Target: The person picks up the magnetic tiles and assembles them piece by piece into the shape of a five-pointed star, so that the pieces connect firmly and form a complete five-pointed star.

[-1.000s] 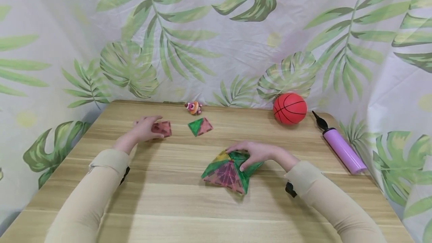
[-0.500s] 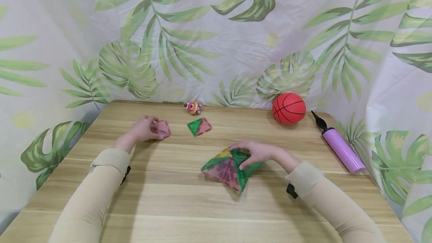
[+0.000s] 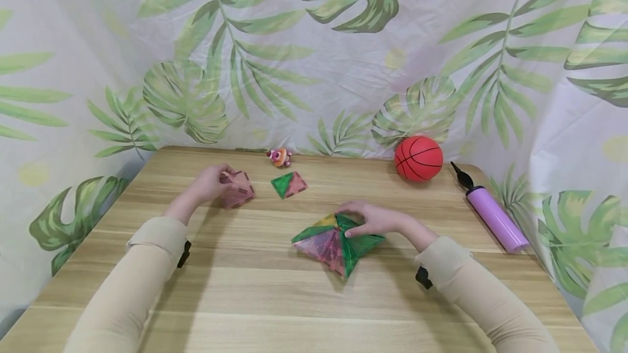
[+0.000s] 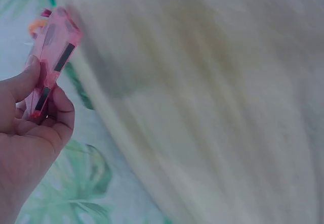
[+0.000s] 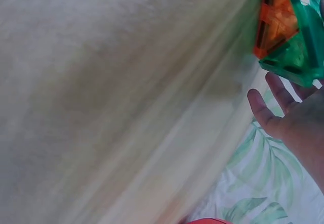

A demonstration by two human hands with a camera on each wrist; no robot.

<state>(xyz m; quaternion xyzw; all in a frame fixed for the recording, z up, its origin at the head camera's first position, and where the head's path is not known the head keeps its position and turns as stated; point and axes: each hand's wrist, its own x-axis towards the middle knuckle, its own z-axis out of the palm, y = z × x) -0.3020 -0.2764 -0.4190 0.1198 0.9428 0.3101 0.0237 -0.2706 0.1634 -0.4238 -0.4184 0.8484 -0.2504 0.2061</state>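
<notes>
My left hand (image 3: pixel 208 184) pinches a translucent pink magnetic tile (image 3: pixel 240 189) between thumb and fingers. The left wrist view shows the pink magnetic tile (image 4: pixel 56 57) tilted above the thumb, dark magnet strips along its edge; whether it is one tile or more I cannot tell. My right hand (image 3: pixel 370 219) grips the top of a pointed magnetic tile structure (image 3: pixel 324 247) with green, pink, purple and yellow faces. In the right wrist view, the structure's orange and green tiles (image 5: pixel 296 57) are cut off by the frame, above spread fingers.
A flat green-and-pink tile pair (image 3: pixel 289 184) lies right of my left hand. Behind it stands a small pink toy figure (image 3: pixel 279 157). A red ball (image 3: pixel 418 158) and a purple hand pump (image 3: pixel 496 218) are at the right. Patterned cloth (image 3: pixel 314 59) hangs behind the wooden table (image 3: pixel 275 309).
My left hand has turned the pink magnetic tile so more of it shows beyond the fingers. The structure under my right hand has turned slightly, its front corner shifting left.
</notes>
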